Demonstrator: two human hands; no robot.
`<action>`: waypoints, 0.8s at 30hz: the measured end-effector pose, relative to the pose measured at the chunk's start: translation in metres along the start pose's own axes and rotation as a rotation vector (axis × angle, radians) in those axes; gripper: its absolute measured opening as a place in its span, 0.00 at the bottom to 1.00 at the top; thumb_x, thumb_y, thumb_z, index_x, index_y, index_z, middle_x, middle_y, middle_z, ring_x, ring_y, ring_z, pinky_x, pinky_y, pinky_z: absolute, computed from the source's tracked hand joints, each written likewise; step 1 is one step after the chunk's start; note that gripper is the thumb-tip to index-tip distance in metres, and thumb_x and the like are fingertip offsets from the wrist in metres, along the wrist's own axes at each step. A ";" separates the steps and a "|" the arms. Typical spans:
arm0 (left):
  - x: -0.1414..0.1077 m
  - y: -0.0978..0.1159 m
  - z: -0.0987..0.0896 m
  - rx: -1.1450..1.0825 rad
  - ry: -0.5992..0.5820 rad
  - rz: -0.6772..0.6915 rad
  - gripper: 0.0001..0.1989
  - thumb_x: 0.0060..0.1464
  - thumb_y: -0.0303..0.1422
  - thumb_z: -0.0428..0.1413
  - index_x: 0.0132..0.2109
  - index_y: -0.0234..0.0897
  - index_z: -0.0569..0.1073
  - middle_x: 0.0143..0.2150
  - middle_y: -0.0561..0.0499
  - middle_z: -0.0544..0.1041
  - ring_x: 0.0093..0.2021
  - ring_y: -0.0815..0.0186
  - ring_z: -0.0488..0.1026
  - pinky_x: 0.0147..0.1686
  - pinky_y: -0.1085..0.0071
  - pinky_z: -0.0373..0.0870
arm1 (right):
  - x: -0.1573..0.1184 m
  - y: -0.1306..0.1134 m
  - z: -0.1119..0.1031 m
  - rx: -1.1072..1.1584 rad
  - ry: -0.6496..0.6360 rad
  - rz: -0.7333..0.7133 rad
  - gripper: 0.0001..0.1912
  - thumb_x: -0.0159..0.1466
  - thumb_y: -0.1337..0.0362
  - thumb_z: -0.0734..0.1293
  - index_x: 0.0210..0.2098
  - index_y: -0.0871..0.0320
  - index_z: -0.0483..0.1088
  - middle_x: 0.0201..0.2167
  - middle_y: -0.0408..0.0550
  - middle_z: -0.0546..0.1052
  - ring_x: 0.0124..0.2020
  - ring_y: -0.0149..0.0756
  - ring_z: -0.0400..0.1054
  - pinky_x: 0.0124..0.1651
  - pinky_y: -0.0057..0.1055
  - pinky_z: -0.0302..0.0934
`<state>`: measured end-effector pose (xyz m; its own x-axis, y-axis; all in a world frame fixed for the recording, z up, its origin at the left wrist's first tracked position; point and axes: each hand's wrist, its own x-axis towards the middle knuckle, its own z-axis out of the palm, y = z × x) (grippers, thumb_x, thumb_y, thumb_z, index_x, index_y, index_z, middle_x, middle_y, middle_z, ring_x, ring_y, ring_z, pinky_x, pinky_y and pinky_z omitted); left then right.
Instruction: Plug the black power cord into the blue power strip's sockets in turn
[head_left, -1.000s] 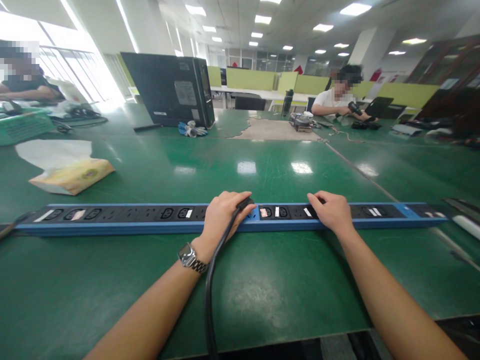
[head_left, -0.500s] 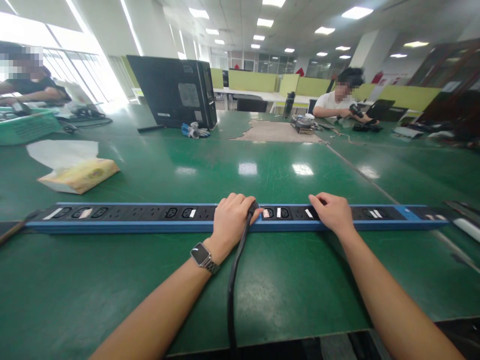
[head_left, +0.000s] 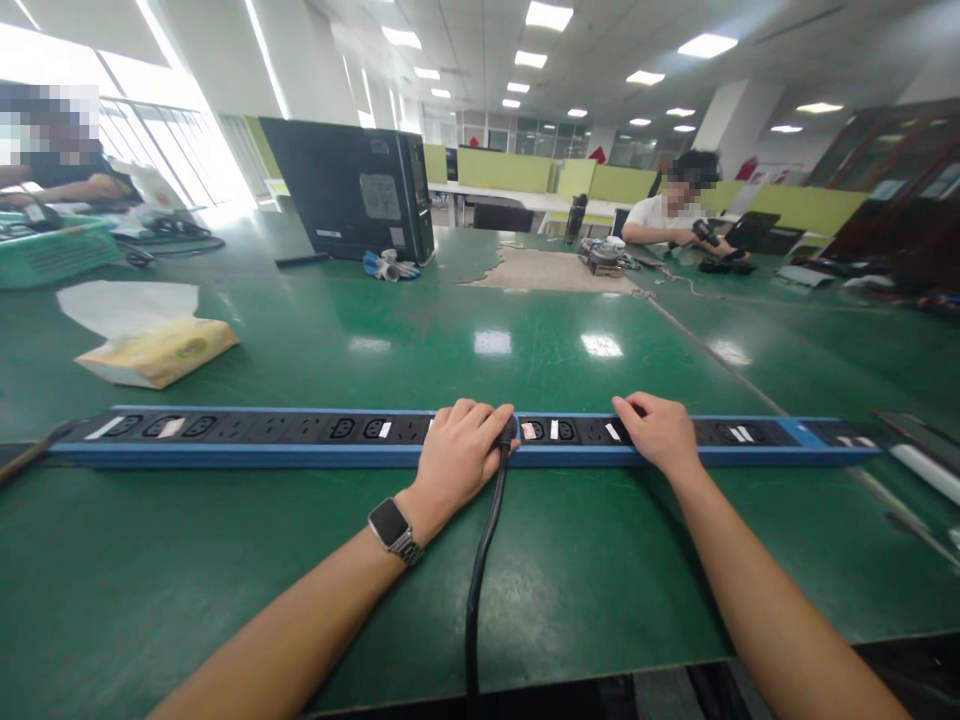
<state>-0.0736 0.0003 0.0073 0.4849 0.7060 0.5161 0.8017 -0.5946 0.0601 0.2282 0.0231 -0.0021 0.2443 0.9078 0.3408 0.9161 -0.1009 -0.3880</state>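
A long blue and black power strip [head_left: 277, 428] lies across the green table, with several sockets and small white labels along its top. My left hand [head_left: 463, 445], with a watch on the wrist, is closed on a black plug [head_left: 510, 432] at the middle of the strip. From the plug a black cable [head_left: 484, 560] runs down over the table's near edge. My right hand [head_left: 660, 430] rests on the strip further right, thumb and fingertips curled together; whether anything is between them is hidden.
A tissue pack [head_left: 161, 350] lies at the left, near a green basket [head_left: 60, 250]. Further back stand a black computer case [head_left: 352, 190] with gloves [head_left: 390, 265] beside it. Two people sit across the table [head_left: 420, 340], left and right.
My left hand has shifted slightly left and tilted, with the plug now upright against the strip and its cable moved a little right. My right hand has moved slightly left in view.
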 end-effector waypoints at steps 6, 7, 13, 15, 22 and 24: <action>-0.004 0.004 -0.001 -0.040 -0.022 -0.004 0.21 0.62 0.40 0.52 0.60 0.38 0.67 0.51 0.45 0.75 0.50 0.55 0.66 0.46 0.58 0.65 | -0.001 -0.002 0.000 -0.029 -0.009 0.001 0.21 0.62 0.46 0.59 0.29 0.50 0.77 0.28 0.44 0.79 0.32 0.38 0.69 0.30 0.29 0.52; -0.004 0.005 0.000 -0.055 -0.016 -0.007 0.22 0.62 0.40 0.52 0.60 0.38 0.67 0.51 0.45 0.75 0.50 0.55 0.66 0.46 0.58 0.65 | -0.001 -0.002 0.000 -0.033 -0.006 0.001 0.21 0.62 0.46 0.59 0.30 0.50 0.77 0.28 0.45 0.79 0.32 0.38 0.69 0.30 0.29 0.52; -0.005 0.000 0.004 -0.139 0.012 -0.005 0.23 0.62 0.37 0.51 0.62 0.38 0.66 0.51 0.46 0.75 0.50 0.56 0.67 0.49 0.58 0.64 | 0.001 0.002 0.000 -0.021 0.015 -0.009 0.22 0.62 0.45 0.59 0.30 0.52 0.77 0.28 0.47 0.78 0.32 0.39 0.69 0.31 0.30 0.52; -0.005 -0.002 0.005 -0.156 0.018 0.007 0.22 0.62 0.34 0.51 0.62 0.40 0.66 0.51 0.47 0.75 0.51 0.57 0.68 0.50 0.58 0.64 | 0.001 0.002 0.000 -0.007 0.020 -0.002 0.22 0.62 0.45 0.59 0.29 0.52 0.77 0.27 0.47 0.78 0.32 0.39 0.69 0.31 0.30 0.52; -0.007 -0.009 0.012 -0.141 0.078 0.108 0.21 0.58 0.25 0.52 0.58 0.42 0.70 0.50 0.48 0.77 0.48 0.58 0.72 0.46 0.59 0.65 | 0.002 0.003 0.000 0.029 0.032 -0.034 0.22 0.62 0.46 0.60 0.28 0.54 0.77 0.27 0.47 0.79 0.31 0.38 0.70 0.32 0.30 0.54; -0.003 -0.010 0.010 -0.140 0.128 0.127 0.19 0.59 0.27 0.52 0.57 0.42 0.72 0.49 0.48 0.78 0.47 0.59 0.73 0.45 0.60 0.66 | 0.003 0.004 0.000 0.042 0.038 -0.043 0.22 0.62 0.47 0.60 0.28 0.54 0.77 0.27 0.47 0.79 0.31 0.38 0.70 0.33 0.30 0.54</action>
<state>-0.0794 0.0075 -0.0032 0.5236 0.5727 0.6307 0.6763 -0.7296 0.1011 0.2328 0.0252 -0.0033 0.2174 0.8949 0.3897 0.9121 -0.0441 -0.4075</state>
